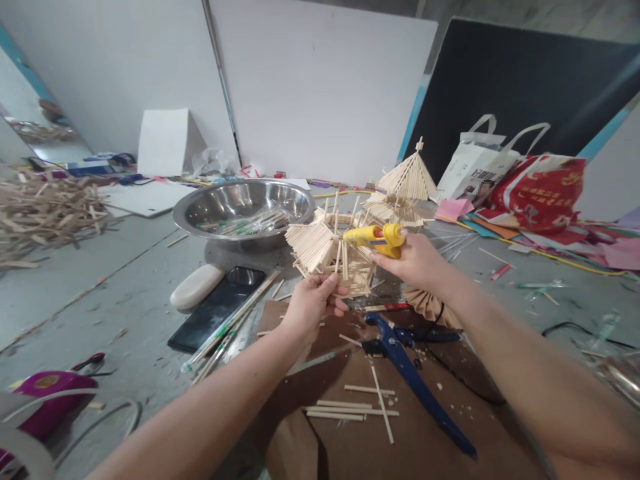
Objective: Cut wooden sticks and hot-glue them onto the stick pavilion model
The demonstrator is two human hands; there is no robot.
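My right hand (413, 257) is wrapped round a yellow hot glue gun (367, 237), its nozzle pointing left at a small pavilion model (313, 247) built of thin wooden sticks. My left hand (317, 300) pinches the lower front edge of this model, thumb and fingers closed on it. Upright sticks rise from the model's top, and slanted roof panels fan out at its left side. The nozzle tip is close to the model's upper sticks; whether it touches cannot be made out. Below the hands, several loose wooden sticks (340, 410) lie on a brown board (280, 380).
Blue-handled cutters (420, 387) lie on the board. Left of it are a black phone (215, 313), a white oval case (197, 287) and a steel basin (245, 207). A finished-looking stick roof (410, 177) stands behind; a red bag (540, 193) sits at right.
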